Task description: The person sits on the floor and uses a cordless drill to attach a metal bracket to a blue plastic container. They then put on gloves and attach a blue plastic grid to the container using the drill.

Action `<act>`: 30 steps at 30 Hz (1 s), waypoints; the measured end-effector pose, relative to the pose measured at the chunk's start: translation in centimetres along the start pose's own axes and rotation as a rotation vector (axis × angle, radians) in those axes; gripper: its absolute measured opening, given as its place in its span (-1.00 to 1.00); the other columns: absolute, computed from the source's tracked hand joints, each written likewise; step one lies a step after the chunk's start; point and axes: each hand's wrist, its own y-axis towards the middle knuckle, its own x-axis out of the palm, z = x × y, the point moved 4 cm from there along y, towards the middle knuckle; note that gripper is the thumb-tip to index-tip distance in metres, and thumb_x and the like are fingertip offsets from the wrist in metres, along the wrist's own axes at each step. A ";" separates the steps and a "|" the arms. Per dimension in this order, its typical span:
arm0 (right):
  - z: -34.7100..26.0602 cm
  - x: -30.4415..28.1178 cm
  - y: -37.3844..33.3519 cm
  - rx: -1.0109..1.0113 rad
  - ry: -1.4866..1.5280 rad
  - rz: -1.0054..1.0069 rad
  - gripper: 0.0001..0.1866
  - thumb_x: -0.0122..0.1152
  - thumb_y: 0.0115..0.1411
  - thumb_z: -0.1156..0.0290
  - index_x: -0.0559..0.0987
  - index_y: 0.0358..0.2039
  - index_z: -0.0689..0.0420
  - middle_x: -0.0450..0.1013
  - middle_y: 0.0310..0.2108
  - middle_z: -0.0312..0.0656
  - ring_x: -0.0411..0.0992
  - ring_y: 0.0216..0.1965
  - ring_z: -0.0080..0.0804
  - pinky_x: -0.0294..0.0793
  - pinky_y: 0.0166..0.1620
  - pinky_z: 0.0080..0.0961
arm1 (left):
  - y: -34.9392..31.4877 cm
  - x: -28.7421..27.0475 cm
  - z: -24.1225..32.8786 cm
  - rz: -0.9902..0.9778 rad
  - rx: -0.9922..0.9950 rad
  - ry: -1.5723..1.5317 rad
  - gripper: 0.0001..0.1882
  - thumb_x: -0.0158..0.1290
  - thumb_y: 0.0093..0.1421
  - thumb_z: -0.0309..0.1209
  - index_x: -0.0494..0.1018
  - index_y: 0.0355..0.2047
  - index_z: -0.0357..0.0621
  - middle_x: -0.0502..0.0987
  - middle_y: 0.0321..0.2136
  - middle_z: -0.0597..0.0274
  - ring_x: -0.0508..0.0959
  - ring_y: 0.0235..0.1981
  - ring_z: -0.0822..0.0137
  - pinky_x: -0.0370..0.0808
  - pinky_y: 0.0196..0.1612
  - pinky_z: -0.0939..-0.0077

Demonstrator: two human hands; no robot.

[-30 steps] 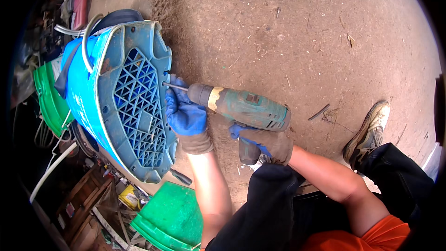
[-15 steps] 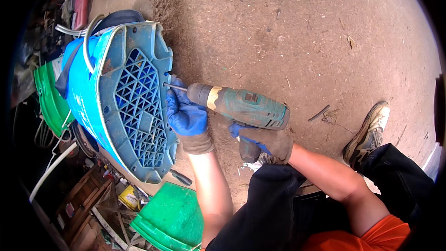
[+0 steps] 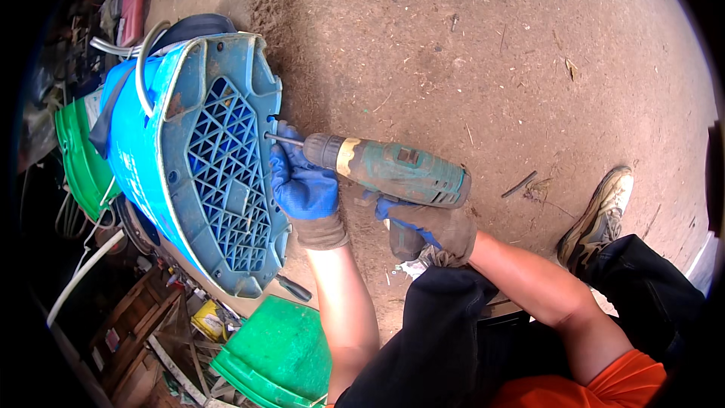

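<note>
A blue tank with straps and a lattice base (image 3: 175,181), which looks like a backpack sprayer, lies on its side at left, its underside toward me. My right hand (image 3: 442,230), in a brown and blue glove, is closed round the grip of a worn green power drill (image 3: 411,174). The drill's long thin bit (image 3: 285,140) points left, its tip at the rim of the base. Just under the bit, my left hand (image 3: 303,185), in a blue glove with a brown cuff, curls against that rim. What its fingers grip, if anything, is hidden.
A dark-handled tool (image 3: 294,289) lies below the base. One green tub (image 3: 279,347) stands near my left forearm, another green container (image 3: 81,155) behind the tank. Wood scraps and clutter (image 3: 140,325) fill the lower left. My shoe (image 3: 600,211) rests on the dirt floor (image 3: 483,68).
The drill's body has dipped very slightly, and its chuck looks blurred before but shows ridges now. Fingers of my right hand have shifted a little on the grip. My left hand stays put.
</note>
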 end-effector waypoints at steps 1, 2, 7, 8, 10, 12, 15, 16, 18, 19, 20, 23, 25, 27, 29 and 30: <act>-0.1 0.1 0.1 -0.009 0.016 -0.016 -0.57 0.34 0.16 0.49 0.56 0.07 0.16 0.59 -0.04 -0.21 0.54 -0.03 -0.44 0.48 0.09 -0.45 | -0.1 -0.1 0.2 -0.004 -0.006 -0.021 -0.58 -0.19 0.45 -0.29 0.36 0.22 -0.17 0.48 0.17 0.08 0.46 0.18 0.22 0.28 0.31 0.15; -0.3 0.1 0.2 -0.019 0.032 -0.028 -0.57 0.34 0.16 0.50 0.56 0.06 0.17 0.59 -0.05 -0.21 0.54 -0.03 -0.44 0.49 0.08 -0.45 | -0.3 0.0 0.1 0.032 0.001 -0.012 -0.59 -0.18 0.45 -0.28 0.37 0.21 -0.17 0.49 0.15 0.08 0.47 0.17 0.23 0.29 0.30 0.15; -0.7 -0.7 0.4 -0.014 0.086 0.006 -0.59 0.33 0.15 0.52 0.57 0.05 0.17 0.60 -0.07 -0.20 0.54 -0.05 -0.46 0.50 0.05 -0.46 | -2.3 0.4 -0.2 0.095 -0.034 -0.130 -0.62 -0.11 0.42 -0.26 0.46 0.12 -0.16 0.57 0.06 0.12 0.53 0.12 0.27 0.39 0.22 0.21; -1.1 -0.4 0.2 -0.010 0.087 -0.002 -0.59 0.33 0.15 0.53 0.56 0.05 0.17 0.60 -0.07 -0.20 0.54 -0.06 -0.46 0.50 0.05 -0.47 | -2.6 0.2 0.0 0.135 -0.014 -0.102 -0.63 -0.11 0.42 -0.26 0.47 0.11 -0.16 0.58 0.04 0.12 0.54 0.09 0.28 0.42 0.18 0.23; -1.3 -0.1 0.1 -0.008 0.090 -0.028 -0.58 0.29 0.18 0.52 0.54 0.08 0.18 0.58 -0.04 -0.16 0.52 -0.06 -0.44 0.49 0.04 -0.47 | -2.9 0.1 0.4 0.214 0.021 -0.047 -0.65 -0.09 0.42 -0.27 0.50 0.07 -0.16 0.61 0.00 0.14 0.56 0.04 0.31 0.47 0.11 0.28; -1.3 0.1 0.0 -0.013 0.095 -0.065 -0.56 0.23 0.22 0.49 0.50 0.13 0.21 0.53 0.00 -0.10 0.48 -0.06 -0.41 0.48 0.04 -0.45 | -2.8 -0.6 0.6 0.187 0.023 -0.026 -0.63 -0.08 0.41 -0.26 0.47 0.12 -0.15 0.59 0.04 0.16 0.58 0.03 0.31 0.52 0.02 0.30; -1.1 -0.1 -0.7 0.005 0.225 -0.045 -0.57 0.21 0.23 0.48 0.49 0.12 0.25 0.53 -0.01 -0.08 0.48 -0.07 -0.41 0.48 0.03 -0.45 | -2.6 -0.3 0.5 0.162 -0.044 -0.089 -0.64 -0.08 0.41 -0.27 0.48 0.10 -0.16 0.60 0.01 0.15 0.58 -0.02 0.29 0.52 -0.03 0.31; -1.1 -0.4 -0.9 0.003 0.226 -0.026 -0.57 0.21 0.23 0.48 0.49 0.12 0.27 0.53 -0.01 -0.08 0.48 -0.07 -0.41 0.48 0.04 -0.45 | -2.5 0.2 0.3 0.156 -0.078 -0.124 -0.65 -0.09 0.42 -0.27 0.50 0.08 -0.17 0.61 -0.02 0.13 0.57 -0.03 0.28 0.51 -0.03 0.32; -0.7 -1.4 -1.3 0.013 0.240 0.007 -0.58 0.20 0.23 0.49 0.49 0.11 0.29 0.53 -0.02 -0.07 0.48 -0.07 -0.40 0.48 0.04 -0.45 | -3.0 1.9 0.2 0.187 -0.052 0.041 -0.61 -0.10 0.42 -0.27 0.42 0.16 -0.17 0.57 0.04 0.08 0.56 0.00 0.24 0.52 -0.03 0.32; -1.0 -1.9 -1.4 0.006 0.238 0.015 -0.59 0.23 0.21 0.50 0.51 0.08 0.27 0.55 -0.05 -0.10 0.50 -0.08 -0.42 0.50 0.02 -0.46 | -3.1 2.7 -0.1 0.206 -0.071 0.161 -0.59 -0.10 0.42 -0.27 0.39 0.19 -0.18 0.56 0.06 0.06 0.56 0.02 0.23 0.53 -0.02 0.33; -1.8 -2.3 -1.5 -0.005 0.236 0.020 -0.61 0.26 0.19 0.50 0.54 0.05 0.24 0.57 -0.07 -0.13 0.52 -0.10 -0.44 0.52 0.00 -0.47 | -3.5 3.7 -0.4 0.220 -0.089 0.283 -0.57 -0.10 0.42 -0.27 0.36 0.21 -0.19 0.54 0.08 0.04 0.55 0.03 0.22 0.53 -0.02 0.34; -4.3 -4.1 -2.6 -0.019 0.162 0.077 -0.62 0.28 0.16 0.51 0.57 0.02 0.22 0.60 -0.10 -0.17 0.53 -0.12 -0.46 0.54 -0.02 -0.48 | -5.4 8.2 -1.5 0.313 -0.133 1.157 -0.50 -0.08 0.44 -0.22 0.27 0.25 -0.30 0.45 0.14 -0.03 0.52 0.10 0.15 0.53 0.05 0.35; -5.0 -5.7 -3.1 -0.039 0.157 0.093 -0.63 0.25 0.19 0.51 0.57 0.04 0.22 0.59 -0.08 -0.16 0.53 -0.11 -0.44 0.53 -0.01 -0.48 | -6.3 11.2 -1.3 0.202 -0.087 1.520 -0.46 0.04 0.38 -0.31 0.24 0.26 -0.37 0.39 0.18 -0.04 0.50 0.11 0.19 0.48 0.10 0.37; -5.0 -7.2 -3.4 -0.101 0.239 0.102 -0.62 0.23 0.20 0.52 0.55 0.06 0.22 0.58 -0.06 -0.14 0.52 -0.09 -0.43 0.53 0.00 -0.47 | -6.1 13.0 -0.8 0.168 -0.109 1.648 -0.46 0.02 0.29 -0.55 0.23 0.27 -0.39 0.37 0.19 -0.04 0.44 0.14 0.24 0.39 0.17 0.42; -5.6 -8.6 -3.7 -0.121 0.214 0.111 -0.60 0.21 0.23 0.51 0.52 0.10 0.24 0.56 -0.02 -0.10 0.51 -0.05 -0.41 0.52 0.01 -0.46 | -5.3 12.8 -0.4 0.171 -0.155 1.776 -0.45 0.07 0.28 -0.51 0.24 0.26 -0.38 0.36 0.20 -0.04 0.43 0.16 0.23 0.39 0.18 0.40; -5.7 -9.0 -4.0 -0.121 0.254 0.115 -0.59 0.21 0.23 0.50 0.52 0.10 0.25 0.56 -0.02 -0.10 0.51 -0.05 -0.41 0.52 0.01 -0.46 | -4.9 12.2 -0.3 0.200 -0.176 1.846 -0.44 0.09 0.28 -0.49 0.25 0.26 -0.37 0.36 0.20 -0.04 0.42 0.16 0.22 0.39 0.18 0.39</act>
